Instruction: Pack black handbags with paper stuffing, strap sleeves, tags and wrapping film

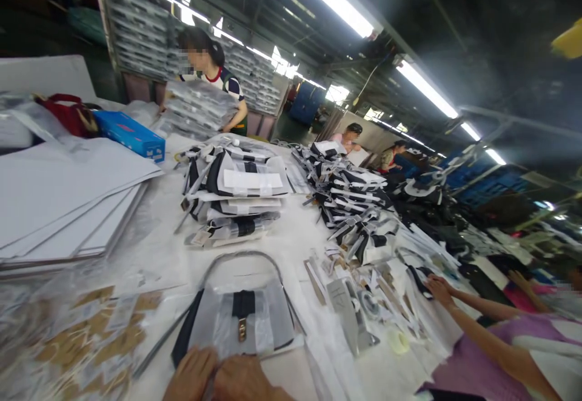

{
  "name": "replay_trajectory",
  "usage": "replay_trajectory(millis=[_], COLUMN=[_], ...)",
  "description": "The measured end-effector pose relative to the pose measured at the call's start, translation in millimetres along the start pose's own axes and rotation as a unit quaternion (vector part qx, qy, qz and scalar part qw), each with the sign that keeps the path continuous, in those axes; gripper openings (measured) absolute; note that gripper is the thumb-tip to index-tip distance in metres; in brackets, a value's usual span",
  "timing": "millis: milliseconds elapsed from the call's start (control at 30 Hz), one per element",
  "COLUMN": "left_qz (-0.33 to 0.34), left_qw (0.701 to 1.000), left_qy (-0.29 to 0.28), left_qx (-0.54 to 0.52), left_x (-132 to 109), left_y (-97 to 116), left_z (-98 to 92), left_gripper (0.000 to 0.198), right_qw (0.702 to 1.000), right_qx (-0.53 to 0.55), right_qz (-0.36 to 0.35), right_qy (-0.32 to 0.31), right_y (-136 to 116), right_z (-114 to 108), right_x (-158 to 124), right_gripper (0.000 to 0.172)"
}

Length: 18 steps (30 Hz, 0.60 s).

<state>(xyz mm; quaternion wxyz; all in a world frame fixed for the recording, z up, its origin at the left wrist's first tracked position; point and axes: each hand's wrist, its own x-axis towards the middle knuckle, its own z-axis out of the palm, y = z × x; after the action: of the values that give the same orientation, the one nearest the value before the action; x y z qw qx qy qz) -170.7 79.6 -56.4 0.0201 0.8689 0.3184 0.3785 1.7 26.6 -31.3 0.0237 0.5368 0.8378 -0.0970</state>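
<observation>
A black handbag [222,313] with a gold clasp lies before me on the white table, its front covered in translucent wrapping and its handle arched away from me. My left hand [193,372] is closed at the bag's near left edge. Right beside it, my right hand [245,380] is curled into a closed grip on the same near edge, and its fingertips are hidden. White sheet material shows by the bag's lower right corner. A dark thin strap [161,343] runs out from the bag's left side.
Stacked wrapped handbags [248,183] stand beyond, with another pile [350,201] to their right. White boards [59,189] and a blue box [131,134] lie left; brown tags [100,334] near left. A tape dispenser [350,313] stands right, near a co-worker's hands [436,289]. Another person carries plastic-wrapped packs.
</observation>
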Motion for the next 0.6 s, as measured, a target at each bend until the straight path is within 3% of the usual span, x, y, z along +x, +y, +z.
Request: replay_trajectory(millis=[100, 167, 300, 400, 600], left_qz=[-0.002, -0.014, -0.067, -0.108, -0.101], left_qw=[0.999, 0.995, 0.972, 0.964, 0.967], left_qy=[-0.034, -0.098, -0.214, -0.235, -0.225], left_qx=[-0.003, -0.03, -0.072, -0.065, -0.06], left_x=[3.8, 8.0, 14.5, 11.5, 4.9], left_y=[5.5, 12.8, 26.6, 30.7, 31.9], left_z=[-18.4, -32.6, -42.2, -35.4, -31.3], left_gripper=[0.048, 0.048, 0.026, 0.022, 0.021], right_qw=[0.999, 0.999, 0.996, 0.995, 0.991], right_qx=[0.03, 0.052, 0.087, 0.096, 0.096], right_qz=[-0.015, 0.006, 0.019, 0.014, -0.008], right_qy=[0.0, 0.001, -0.004, 0.028, 0.092], right_y=[-7.8, -11.9, -13.8, -15.3, -17.3], right_z=[-14.6, -29.6, -45.5, -43.2, -37.2], right_x=[-5.0, -9.7, -16.3, -21.5, -28.6], right_gripper=[0.014, 0.013, 0.016, 0.019, 0.019])
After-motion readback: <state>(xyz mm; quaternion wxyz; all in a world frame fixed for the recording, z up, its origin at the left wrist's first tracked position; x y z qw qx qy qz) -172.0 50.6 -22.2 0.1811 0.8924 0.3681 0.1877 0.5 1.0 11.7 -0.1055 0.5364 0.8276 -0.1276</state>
